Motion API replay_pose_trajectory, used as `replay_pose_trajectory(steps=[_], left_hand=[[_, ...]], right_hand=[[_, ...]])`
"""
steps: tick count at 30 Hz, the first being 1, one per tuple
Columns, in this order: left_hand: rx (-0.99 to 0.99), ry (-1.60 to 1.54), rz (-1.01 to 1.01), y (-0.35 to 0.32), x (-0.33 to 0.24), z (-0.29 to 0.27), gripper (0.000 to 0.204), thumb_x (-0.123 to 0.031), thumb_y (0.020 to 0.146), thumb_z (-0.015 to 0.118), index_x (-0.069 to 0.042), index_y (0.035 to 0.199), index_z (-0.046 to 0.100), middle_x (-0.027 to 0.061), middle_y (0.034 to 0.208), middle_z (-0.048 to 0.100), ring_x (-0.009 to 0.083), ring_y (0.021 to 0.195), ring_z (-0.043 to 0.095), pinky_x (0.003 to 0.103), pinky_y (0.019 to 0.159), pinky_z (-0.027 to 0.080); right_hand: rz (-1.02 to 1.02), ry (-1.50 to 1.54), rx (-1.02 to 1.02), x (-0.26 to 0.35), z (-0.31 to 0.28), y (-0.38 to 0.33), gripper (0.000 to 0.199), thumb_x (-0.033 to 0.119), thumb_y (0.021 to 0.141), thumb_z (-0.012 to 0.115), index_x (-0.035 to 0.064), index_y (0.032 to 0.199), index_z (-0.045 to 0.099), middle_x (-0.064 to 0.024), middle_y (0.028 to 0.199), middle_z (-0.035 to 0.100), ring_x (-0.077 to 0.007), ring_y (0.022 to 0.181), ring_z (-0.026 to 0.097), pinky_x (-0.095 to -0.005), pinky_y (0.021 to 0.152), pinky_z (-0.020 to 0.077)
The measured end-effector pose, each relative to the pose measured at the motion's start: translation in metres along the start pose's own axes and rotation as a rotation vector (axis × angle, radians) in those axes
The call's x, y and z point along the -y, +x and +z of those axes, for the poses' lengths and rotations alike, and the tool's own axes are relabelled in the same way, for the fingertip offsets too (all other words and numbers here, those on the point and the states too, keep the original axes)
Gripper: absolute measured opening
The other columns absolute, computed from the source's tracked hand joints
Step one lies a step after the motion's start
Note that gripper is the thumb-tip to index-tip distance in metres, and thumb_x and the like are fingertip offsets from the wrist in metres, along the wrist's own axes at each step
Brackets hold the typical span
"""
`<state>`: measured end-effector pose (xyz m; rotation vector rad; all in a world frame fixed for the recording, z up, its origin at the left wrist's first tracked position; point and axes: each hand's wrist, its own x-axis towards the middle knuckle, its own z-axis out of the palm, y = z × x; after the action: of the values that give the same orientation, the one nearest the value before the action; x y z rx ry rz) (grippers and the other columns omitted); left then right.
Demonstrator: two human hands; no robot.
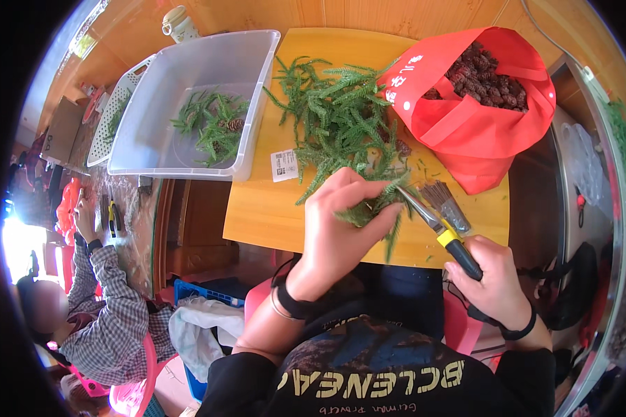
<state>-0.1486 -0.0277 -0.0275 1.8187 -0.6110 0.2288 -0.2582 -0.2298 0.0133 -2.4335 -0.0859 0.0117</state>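
My left hand (334, 219) is closed around a sprig of green artificial pine (360, 214), with the needles poking out between thumb and fingers. In my right hand (492, 278) is a pair of pliers (455, 243) with black and yellow handles. Their metal jaws reach up to the sprig's top by my left fingertips; whether they grip it I cannot tell. Just beyond my hands a heap of green pine sprigs (341, 115) lies on the yellow wooden table (257, 222). A bundle of thin brown sticks in clear plastic (445, 203) rests beside the pliers.
A red bag (459, 142) full of brown pine cones (490, 80) stands at the far right. The translucent tub (156, 163) on the left holds several sprigs and a pine cone (235, 124). A white label (284, 165) lies near the heap. Another person (115, 299) in checks sits at the left.
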Motion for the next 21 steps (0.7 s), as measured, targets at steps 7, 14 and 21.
replay_pose_trajectory(steps=[7,14,21], left_hand=[[0.360,-0.479,-0.322,0.005,0.002,-0.024,0.020,-0.007,0.070,0.074,0.003,0.083,0.064,0.0029,0.075,0.055,0.0105,0.070,0.052,0.025,0.064,0.041],[0.634,-0.813,-0.418,0.005,0.011,-0.030,0.014,-0.004,0.072,0.073,0.000,0.079,0.062,0.0012,0.079,0.057,0.0089,0.072,0.053,0.023,0.066,0.041],[0.741,-1.031,-0.610,0.000,0.010,-0.025,0.021,-0.008,0.064,0.076,0.003,0.066,0.057,0.0033,0.066,0.049,0.0137,0.060,0.051,0.026,0.055,0.037]], right_hand=[[-0.024,0.123,0.201,-0.007,-0.025,0.011,0.012,0.007,0.069,0.067,0.0012,0.079,0.063,-0.0114,0.076,0.059,-0.0268,0.070,0.060,-0.0312,0.065,0.0469],[-0.230,0.093,0.272,-0.029,-0.028,0.019,0.018,0.013,0.065,0.071,0.0033,0.078,0.064,-0.0091,0.075,0.061,-0.0334,0.085,0.061,-0.0374,0.075,0.0485],[-0.438,0.129,0.284,-0.040,-0.025,0.033,0.022,0.011,0.061,0.075,0.0013,0.069,0.056,-0.0088,0.073,0.059,-0.0357,0.084,0.060,-0.0384,0.073,0.0488]])
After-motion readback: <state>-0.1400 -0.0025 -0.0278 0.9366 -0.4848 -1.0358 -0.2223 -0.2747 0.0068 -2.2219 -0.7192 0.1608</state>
